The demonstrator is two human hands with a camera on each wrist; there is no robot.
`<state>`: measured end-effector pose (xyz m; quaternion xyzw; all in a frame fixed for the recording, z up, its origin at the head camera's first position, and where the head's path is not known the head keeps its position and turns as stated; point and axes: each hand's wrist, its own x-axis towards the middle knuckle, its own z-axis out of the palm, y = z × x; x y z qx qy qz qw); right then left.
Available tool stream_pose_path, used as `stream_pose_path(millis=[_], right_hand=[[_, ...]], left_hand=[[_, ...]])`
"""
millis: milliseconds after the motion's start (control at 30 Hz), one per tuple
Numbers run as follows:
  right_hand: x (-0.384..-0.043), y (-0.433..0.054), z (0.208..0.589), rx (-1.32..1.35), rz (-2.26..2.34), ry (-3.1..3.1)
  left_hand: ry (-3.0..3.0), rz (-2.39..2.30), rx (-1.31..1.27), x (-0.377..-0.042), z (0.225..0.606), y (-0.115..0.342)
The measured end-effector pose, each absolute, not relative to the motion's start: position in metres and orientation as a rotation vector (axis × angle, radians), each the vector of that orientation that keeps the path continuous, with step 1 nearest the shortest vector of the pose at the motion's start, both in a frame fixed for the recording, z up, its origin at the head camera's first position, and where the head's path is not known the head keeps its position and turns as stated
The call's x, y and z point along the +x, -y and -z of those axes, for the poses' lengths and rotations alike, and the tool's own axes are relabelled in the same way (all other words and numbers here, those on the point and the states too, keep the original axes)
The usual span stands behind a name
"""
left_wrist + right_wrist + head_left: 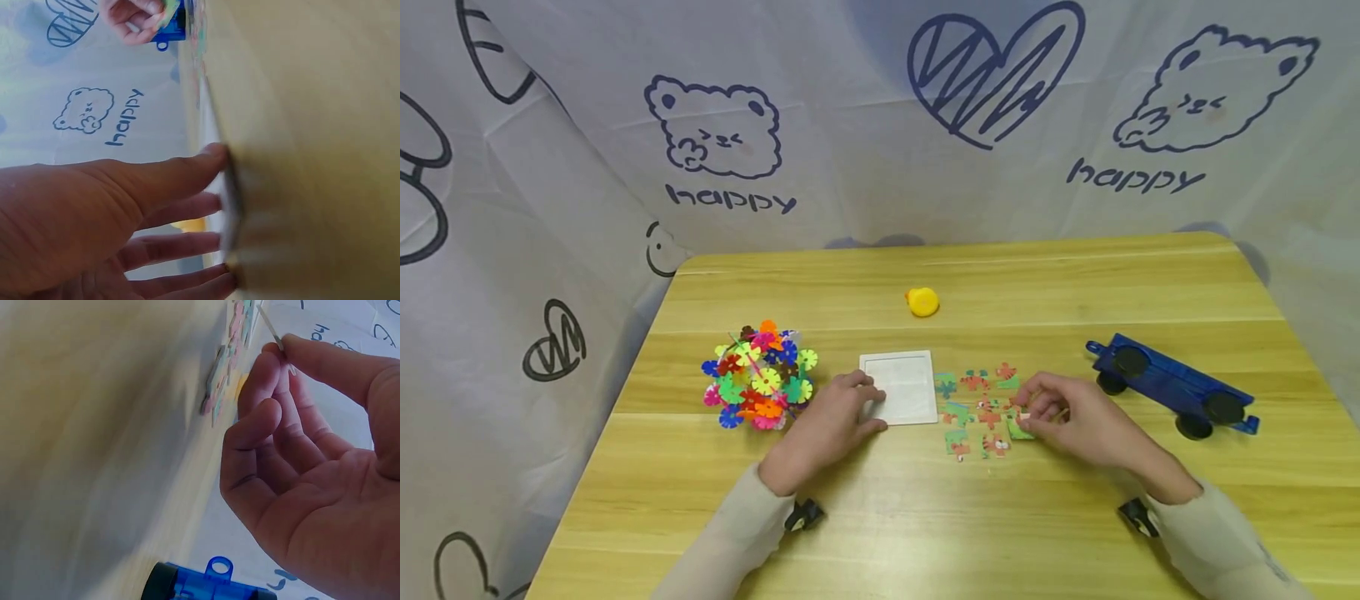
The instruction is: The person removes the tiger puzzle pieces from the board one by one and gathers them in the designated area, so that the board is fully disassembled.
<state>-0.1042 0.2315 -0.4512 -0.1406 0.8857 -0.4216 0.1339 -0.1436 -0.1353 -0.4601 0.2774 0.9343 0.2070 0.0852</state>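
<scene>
A square white puzzle tray [901, 390] lies flat on the table. My left hand [833, 421] rests at its left edge, thumb and fingertips touching the rim with the fingers loosely extended. Right of the tray, several jigsaw pieces [988, 417] with green and orange print are spread in loose rows. My right hand [1078, 417] pinches a green puzzle piece [1019, 427] between thumb and fingertips at the right side of these rows. Seen edge-on in the right wrist view, that puzzle piece [272, 326] is tilted up off the table.
A heap of colourful flower-shaped plastic discs [763, 379] sits left of my left hand. Behind the tray is a small yellow toy [923, 302]. A blue toy vehicle [1172, 379] with black wheels lies to the right of my right hand. Patterned cloth [850, 150] hangs behind the table.
</scene>
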Motion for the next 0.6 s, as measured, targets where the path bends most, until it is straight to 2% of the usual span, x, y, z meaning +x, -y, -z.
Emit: stream_pose_path(millis=[600], right_hand=[[-0.0976,-0.2363,0.4607,-0.389,1.082,-2.636]], left_hand=[[-2.755,-0.614,0.879,-0.1434,0.4539,0.1399]])
